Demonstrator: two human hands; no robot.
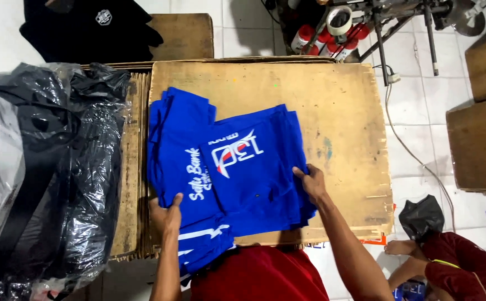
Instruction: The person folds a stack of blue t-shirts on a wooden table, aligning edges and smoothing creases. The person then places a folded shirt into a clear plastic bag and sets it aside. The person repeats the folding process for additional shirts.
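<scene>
Both hands rest on a stack of blue printed shirts on a cardboard-topped bench.

Nearest, the left hand [166,216] lies flat with fingers spread on the near left edge of the blue shirts [237,167]; the right hand [311,182] presses open-palmed on their right edge, gripping nothing that shows. The stack lies between them on the cardboard sheet [343,111]. Left sit black garments bagged in clear plastic [59,167]; far off, a roll of tape [339,19].

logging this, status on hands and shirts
Left hand and right hand both flat on blue shirts. Stack on cardboard. Nothing in the way.
</scene>
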